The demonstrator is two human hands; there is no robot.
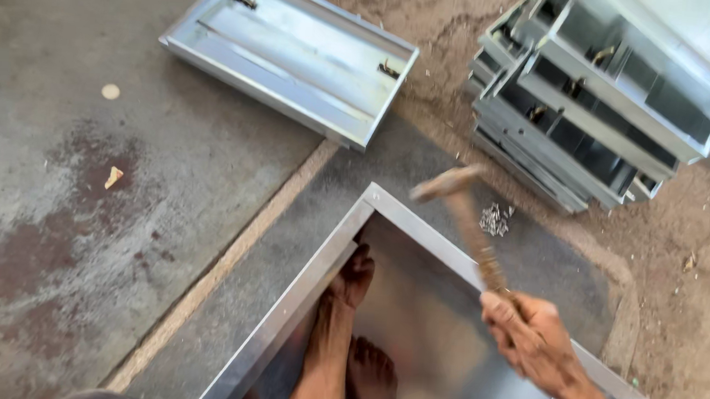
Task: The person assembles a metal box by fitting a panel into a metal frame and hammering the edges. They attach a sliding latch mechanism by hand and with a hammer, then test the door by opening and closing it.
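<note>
Right hand [532, 333], 5 o'clock: closed tight around the handle end of a wooden-handled hammer [461, 210], head raised toward 12 o'clock. Likely head-heavy, rigid; best gripped low on the handle.
Left hand [353, 275]: fingers curled against the sheet-metal frame [317, 281] wall, bracing it. Frame looks light, stiff, sharp-edged.
A foot [371, 375] rests inside the frame.
Small fasteners [495, 220] lie on the floor, 1 o'clock.
Farther: one tray [290, 52], 11 o'clock; stacked trays [599, 99], 2 o'clock.

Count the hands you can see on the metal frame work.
2. The right hand grips a hammer over the metal frame. The left hand presses inside the frame's left wall.
</note>
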